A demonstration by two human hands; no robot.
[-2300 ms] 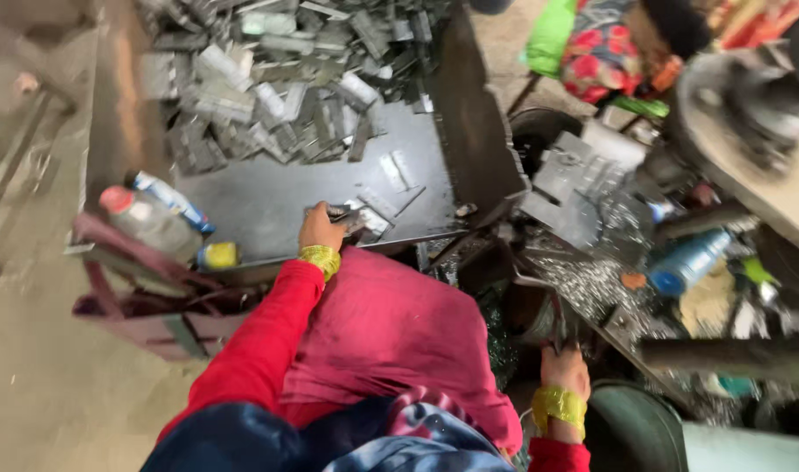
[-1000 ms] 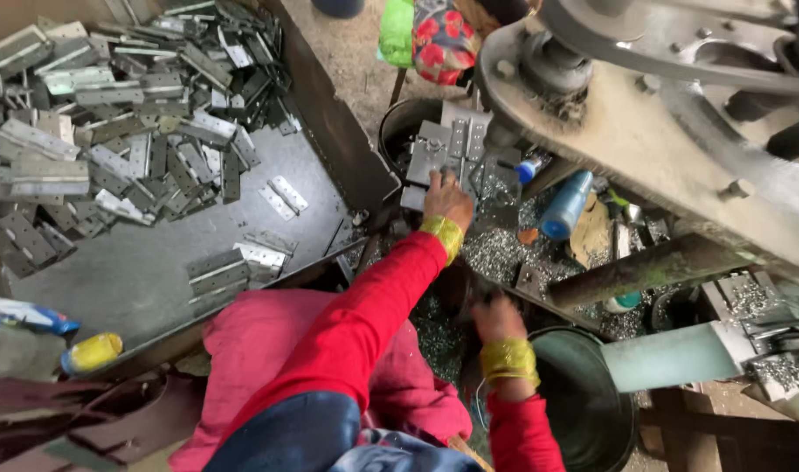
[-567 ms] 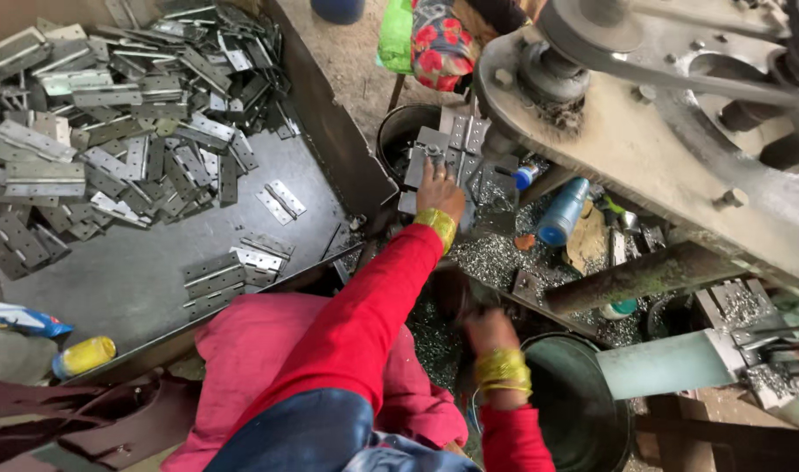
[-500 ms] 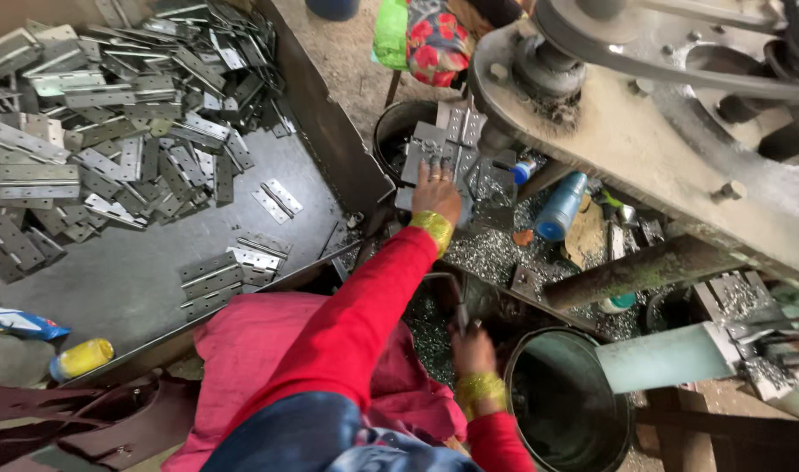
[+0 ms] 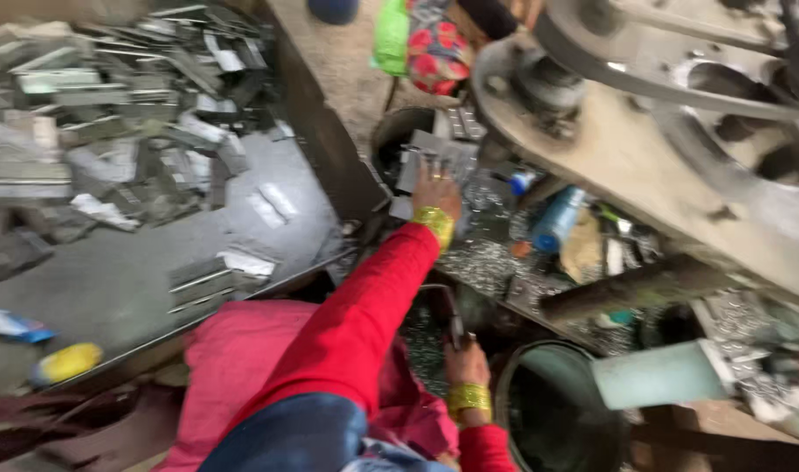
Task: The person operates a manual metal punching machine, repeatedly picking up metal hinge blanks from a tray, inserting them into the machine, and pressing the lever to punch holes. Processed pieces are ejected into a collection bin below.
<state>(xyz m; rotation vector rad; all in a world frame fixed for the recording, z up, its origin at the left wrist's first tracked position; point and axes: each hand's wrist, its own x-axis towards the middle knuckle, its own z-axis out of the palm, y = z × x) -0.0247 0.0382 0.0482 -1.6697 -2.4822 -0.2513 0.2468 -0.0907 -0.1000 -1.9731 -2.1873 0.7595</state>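
My left hand, with a yellow bangle at the wrist and a red sleeve, rests on a stack of flat grey metal plates by the machine. Whether its fingers grip a plate I cannot tell. Lower down, my right hand, also wearing a yellow bangle, is closed around a dark metal handle just left of a round green bucket. Small shiny metal scraps cover the bench between the two hands.
A large dark tray at the left holds a heap of grey metal pieces. A heavy machine with a big wheel fills the upper right. A blue bottle lies on the bench. A yellow-capped bottle sits lower left.
My left hand moved from the tray's front edge to the plate stack by the machine. My right hand dropped lower, beside the bucket, onto the handle. The view has blurred.
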